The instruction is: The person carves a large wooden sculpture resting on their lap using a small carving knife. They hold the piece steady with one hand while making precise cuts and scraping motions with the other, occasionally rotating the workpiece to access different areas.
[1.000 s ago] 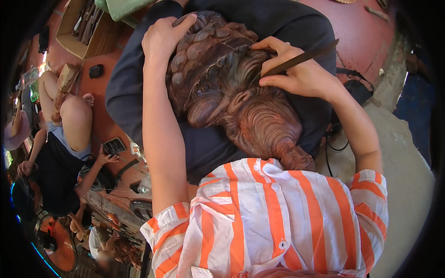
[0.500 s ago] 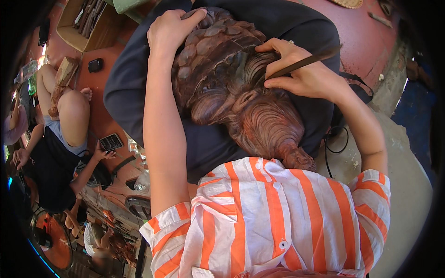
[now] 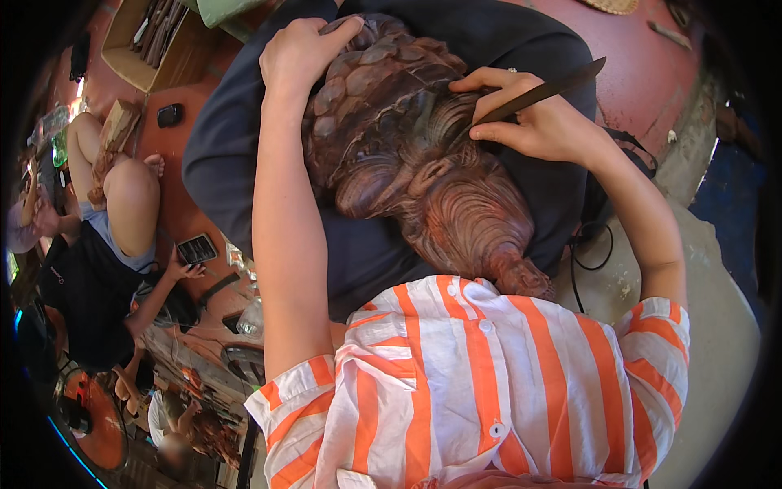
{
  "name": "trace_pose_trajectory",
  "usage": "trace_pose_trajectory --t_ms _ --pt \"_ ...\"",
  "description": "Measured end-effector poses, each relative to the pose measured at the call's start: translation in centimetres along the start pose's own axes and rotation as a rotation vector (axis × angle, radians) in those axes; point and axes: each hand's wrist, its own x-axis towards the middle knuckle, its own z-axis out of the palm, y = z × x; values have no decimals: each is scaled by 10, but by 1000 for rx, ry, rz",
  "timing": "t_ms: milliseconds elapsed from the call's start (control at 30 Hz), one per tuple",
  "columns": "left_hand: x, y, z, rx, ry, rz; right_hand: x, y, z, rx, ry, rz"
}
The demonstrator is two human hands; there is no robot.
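Observation:
A large reddish-brown wood carving lies across my lap, its surface cut with overlapping scales and fine flowing grooves. My left hand is closed over its far left end, the fingertips partly hidden behind the edge. In my right hand is a flat, dark carving tool with a pointed free end that rises to the right. Its lower end meets the grooved part of the carving, at the middle right. The index finger of that hand rests on the wood.
Dark cloth covers my lap beneath the carving. At the far left stands a cardboard box of long tools, with a small black case on the red tiles. A seated person holds a phone at left.
My right hand has shifted slightly right, and the tool's pointed free end has swung upward. My left hand and the carving stay in place. At far left, the seated person's upper body has moved.

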Motion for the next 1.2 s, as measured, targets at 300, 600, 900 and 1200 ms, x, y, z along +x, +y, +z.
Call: trace_pose_trajectory --t_ms 300,600,900,1200 --pt "1 0 1 -8 -8 -3 -4 -8 18 -219 159 -102" --pt "0 2 -1 -1 -41 -31 -4 -7 11 44 105 94" --pt "0 4 -2 -2 -75 -29 -11 6 13 15 93 13" --pt "2 -7 7 6 42 12 -8 -7 20 -70 124 37"
